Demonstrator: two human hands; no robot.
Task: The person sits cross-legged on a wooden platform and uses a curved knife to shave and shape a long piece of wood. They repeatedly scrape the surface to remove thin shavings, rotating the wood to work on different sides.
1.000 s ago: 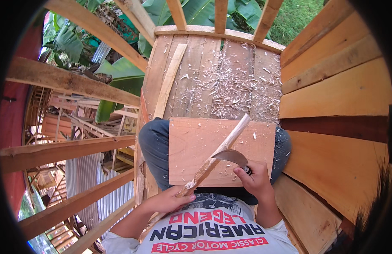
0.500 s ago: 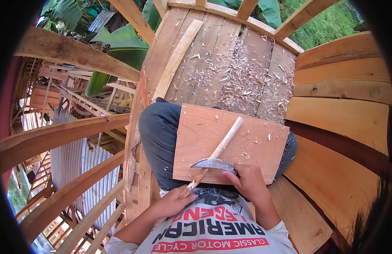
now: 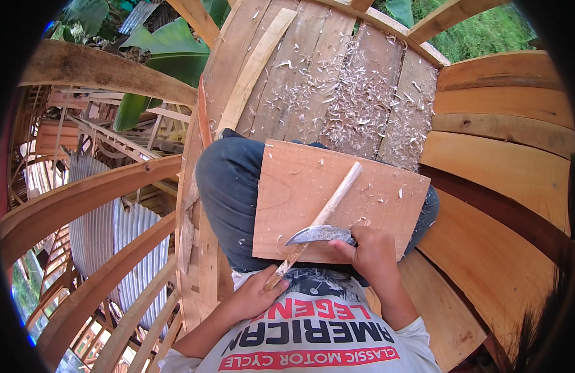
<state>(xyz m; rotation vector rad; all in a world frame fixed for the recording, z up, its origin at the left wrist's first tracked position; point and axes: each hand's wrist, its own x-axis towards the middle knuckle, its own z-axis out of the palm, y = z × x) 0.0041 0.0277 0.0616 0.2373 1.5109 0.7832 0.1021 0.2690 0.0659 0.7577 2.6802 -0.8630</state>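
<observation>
My left hand (image 3: 261, 294) is closed round the lower end of a slim wooden stick (image 3: 330, 207). Pale, peeled wood shows on the stick's upper part, while rough brownish bark remains near my fingers. The stick slants up and to the right over a flat wooden board (image 3: 287, 174) lying across my lap. In my right hand (image 3: 372, 253) is a knife with a curved grey blade (image 3: 318, 234); my fist hides its handle. The blade crosses over the stick near where the bark begins; whether its edge touches the wood I cannot tell.
Curled wood shavings (image 3: 356, 102) litter the plank floor (image 3: 300, 62) ahead, and a few lie on the board. A long wooden strip (image 3: 256, 68) rests at the floor's left. Slatted rails (image 3: 107, 183) stand on my left, a plank wall (image 3: 499, 168) on my right.
The knife and my right hand have shifted slightly right and up along the stick. The view has tilted a little; my left hand keeps its grip.
</observation>
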